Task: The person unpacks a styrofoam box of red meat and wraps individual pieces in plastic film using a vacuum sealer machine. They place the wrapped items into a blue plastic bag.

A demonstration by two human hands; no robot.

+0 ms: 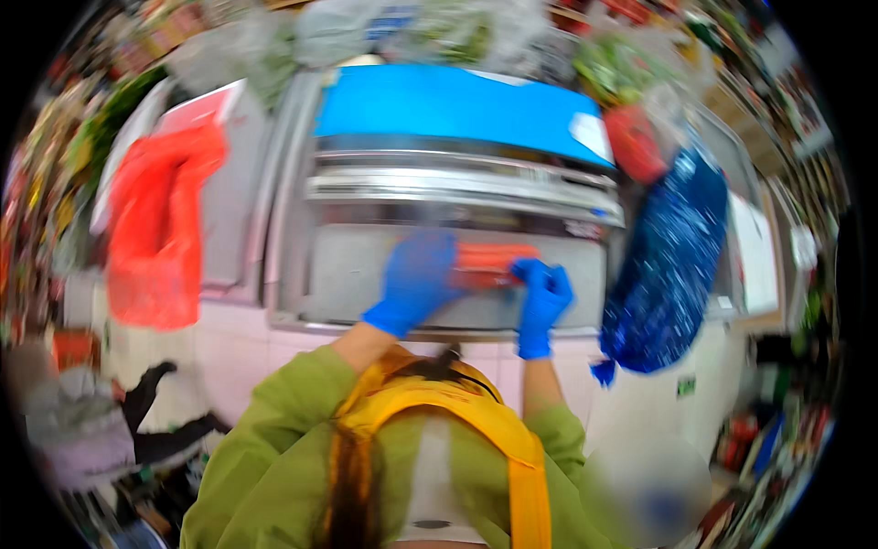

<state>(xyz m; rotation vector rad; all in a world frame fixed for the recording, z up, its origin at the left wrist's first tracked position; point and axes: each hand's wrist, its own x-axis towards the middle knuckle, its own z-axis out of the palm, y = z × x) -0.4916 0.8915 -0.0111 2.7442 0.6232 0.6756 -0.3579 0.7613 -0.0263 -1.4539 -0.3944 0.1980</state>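
A bundle of long orange-red items (490, 259), perhaps carrots in film, is held between my two gloved hands. Motion blur keeps me from naming it more exactly. My left hand (420, 274), in a blue glove, grips its left end. At the right end, the bent fingers and thumb of my right hand (545, 295) pinch its edge; this hand is gloved in blue too. Beneath both hands lies the grey flat plate (343, 264) of what looks like a film-wrapping machine. Metal bars (439, 185) cross it just beyond the bundle.
A blue board (453, 103) covers the machine's back. To the left hangs a red plastic bag (154, 240); a full dark-blue bag (672, 267) bulges at the right. Bagged green vegetables (453, 31) line the far side. Another person (82, 418) is at the lower left.
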